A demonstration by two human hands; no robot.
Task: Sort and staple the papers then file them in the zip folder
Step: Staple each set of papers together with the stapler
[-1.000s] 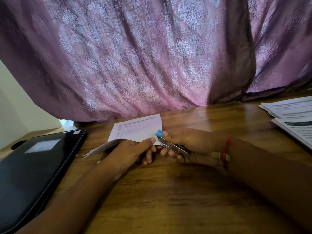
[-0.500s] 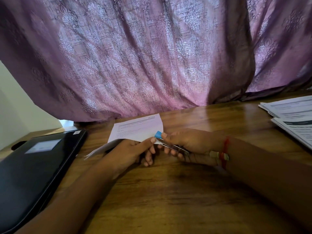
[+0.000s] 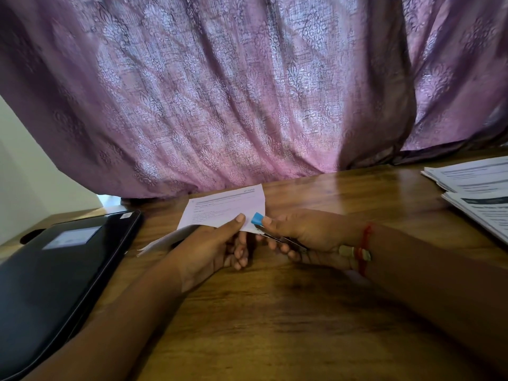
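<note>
My left hand [image 3: 213, 246] pinches a small set of printed papers [image 3: 222, 209] near its right corner, thumb on top, holding it just above the wooden table [image 3: 275, 325]. My right hand [image 3: 305, 233] grips a small metal stapler with a blue tip [image 3: 257, 218], and its jaws sit over the papers' near right corner. The lower part of the papers is hidden behind my left hand. A black zip folder [image 3: 55, 265] lies flat at the left of the table.
Two stacks of printed papers [image 3: 478, 193] lie at the table's right edge. A purple patterned curtain [image 3: 233, 92] hangs along the back of the table. A pale wall [image 3: 24, 174] shows at the far left.
The stapler's blue tip has crept slightly left, further over the papers' corner. My left hand and the papers have stayed where they were.
</note>
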